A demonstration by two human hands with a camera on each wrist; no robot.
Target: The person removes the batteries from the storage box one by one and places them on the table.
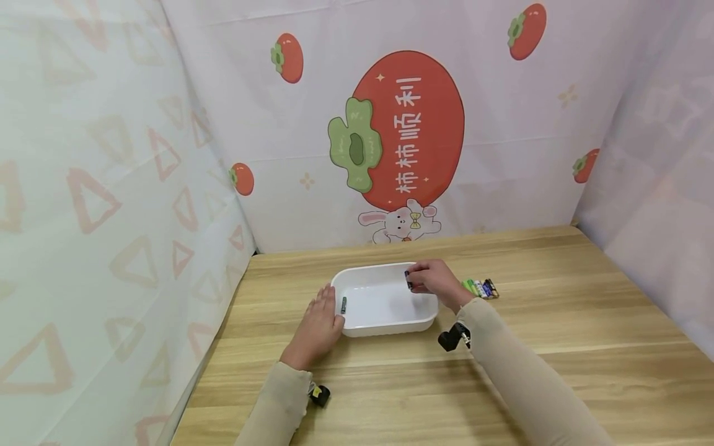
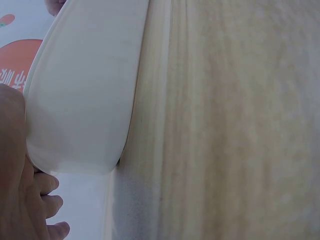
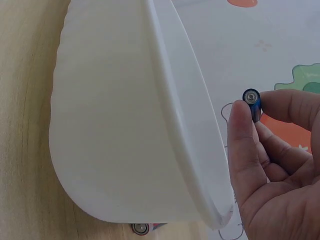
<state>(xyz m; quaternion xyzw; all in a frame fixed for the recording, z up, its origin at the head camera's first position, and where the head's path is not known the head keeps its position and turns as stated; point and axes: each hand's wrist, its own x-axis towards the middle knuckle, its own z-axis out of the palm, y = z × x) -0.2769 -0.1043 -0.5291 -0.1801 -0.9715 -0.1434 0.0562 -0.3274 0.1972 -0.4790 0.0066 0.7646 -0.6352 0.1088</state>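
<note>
A white rectangular dish stands on the wooden table. The left hand rests on its left end with fingers extended along the outside; in the left wrist view that hand touches the dish wall. The right hand is above the right end of the dish. Between its thumb and fingers it pinches a dark blue battery, seen end-on in the right wrist view. Inside the dish, near the left wall, lies a green battery.
Several batteries in green, white and blue lie side by side on the table, right of the dish. A patterned cloth hangs behind the table, and another cloth hangs along the left side.
</note>
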